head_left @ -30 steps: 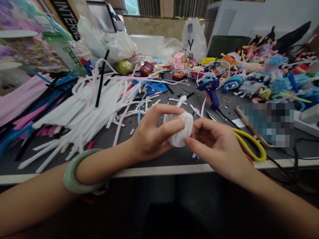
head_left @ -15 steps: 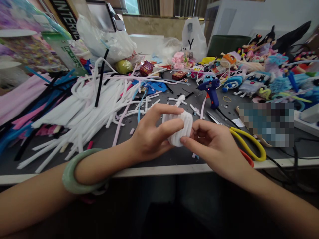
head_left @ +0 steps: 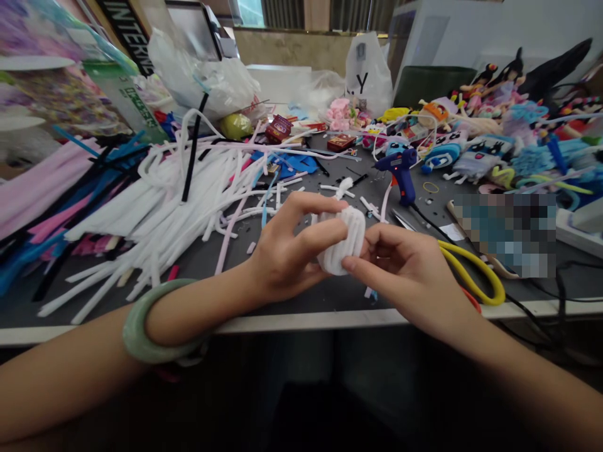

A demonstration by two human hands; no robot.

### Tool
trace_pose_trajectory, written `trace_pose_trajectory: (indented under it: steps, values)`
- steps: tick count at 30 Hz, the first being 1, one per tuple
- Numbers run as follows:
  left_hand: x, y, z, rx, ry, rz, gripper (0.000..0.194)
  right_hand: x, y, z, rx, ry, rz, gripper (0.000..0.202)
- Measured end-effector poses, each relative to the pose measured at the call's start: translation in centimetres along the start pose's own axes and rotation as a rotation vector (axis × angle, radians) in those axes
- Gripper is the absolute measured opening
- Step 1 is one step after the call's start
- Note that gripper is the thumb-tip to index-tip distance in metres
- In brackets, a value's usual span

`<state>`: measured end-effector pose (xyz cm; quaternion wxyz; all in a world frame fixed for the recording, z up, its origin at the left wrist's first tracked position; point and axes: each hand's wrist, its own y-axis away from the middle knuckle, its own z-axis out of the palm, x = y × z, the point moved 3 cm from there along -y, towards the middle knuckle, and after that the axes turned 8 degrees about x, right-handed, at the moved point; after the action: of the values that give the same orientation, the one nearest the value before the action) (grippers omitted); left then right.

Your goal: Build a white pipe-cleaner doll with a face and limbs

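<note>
Between my hands, above the table's front edge, is a rounded white piece made of pipe cleaners [head_left: 346, 248] laid side by side in ridges. My left hand [head_left: 296, 245] grips it from the left, index and middle fingers across its top and face. The fingers of my right hand [head_left: 405, 267] pinch its right edge, thumb on the near face. Part of the piece is hidden behind my left fingers. Just beyond it, a small fuzzy white tuft [head_left: 345, 186] shows. A green bangle [head_left: 141, 326] sits on my left wrist.
White pipe cleaners [head_left: 155, 201] lie heaped at left, beside pink, blue and black ones. A blue glue gun [head_left: 400, 172] stands behind my right hand, its cord running right. Yellow-handled scissors [head_left: 490, 282] lie near the edge. Plush-like figures [head_left: 485, 154] crowd the back right.
The view has shifted very slightly. Both hands keep nearly the same hold on the white pipe-cleaner piece, with no other clear change.
</note>
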<state>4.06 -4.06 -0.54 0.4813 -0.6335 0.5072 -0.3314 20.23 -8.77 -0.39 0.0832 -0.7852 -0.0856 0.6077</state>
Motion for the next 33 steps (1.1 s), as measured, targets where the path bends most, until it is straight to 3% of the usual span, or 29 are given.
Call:
trace_pose_trajectory:
  steps: [12,18,23,27,33]
  values:
    - [-0.3,-0.3,0.0,0.019,-0.027,0.02,0.042,-1.6,-0.1,-1.3,-0.014,0.056,-0.056,0.01]
    - [-0.4,-0.2,0.1,0.005,-0.064,0.008,0.044,-1.3,-0.2,-1.8,0.086,-0.04,-0.121,0.012]
    - [-0.4,-0.3,0.0,0.006,-0.064,0.026,0.043,-1.3,-0.2,-1.7,0.041,-0.091,-0.168,0.018]
    - [-0.4,-0.3,0.0,0.01,-0.063,0.029,0.042,-1.5,-0.3,-1.7,0.005,-0.006,-0.155,0.028]
    - [-0.4,-0.2,0.0,0.0,-0.044,-0.018,0.04,-1.2,-0.2,-1.8,0.101,0.154,-0.16,0.024]
